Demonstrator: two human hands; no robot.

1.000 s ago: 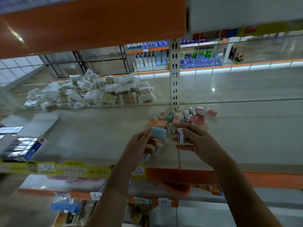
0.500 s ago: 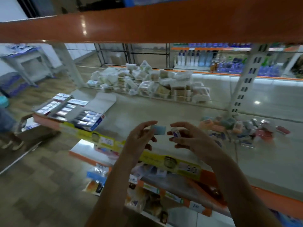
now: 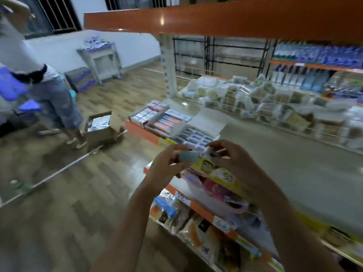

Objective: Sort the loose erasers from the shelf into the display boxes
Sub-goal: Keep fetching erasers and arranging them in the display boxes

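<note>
My left hand (image 3: 167, 166) pinches a pale blue eraser (image 3: 189, 156) in front of the shelf edge. Beside it, my right hand (image 3: 230, 157) holds a small white eraser with a blue label (image 3: 210, 152). Both hands hover just short of the open display boxes. The nearest box (image 3: 196, 136) holds rows of dark blue erasers, its white lid flapped back. To its left a box of pink and blue erasers (image 3: 170, 121) and a red-edged box (image 3: 149, 112) sit at the shelf's left end. The loose eraser pile is out of view.
The grey shelf (image 3: 294, 165) has a wire basket of wrapped packets (image 3: 265, 107) along its back. An orange shelf (image 3: 216, 18) hangs overhead. Lower shelves hold packaged goods (image 3: 196, 228). A person (image 3: 49, 95) stands at left by an open cardboard carton (image 3: 100, 126) on the wooden floor.
My view has swung left, away from the loose pile and toward the display boxes. Both hands have travelled left with their erasers, and the boxes now lie just beyond my fingers.
</note>
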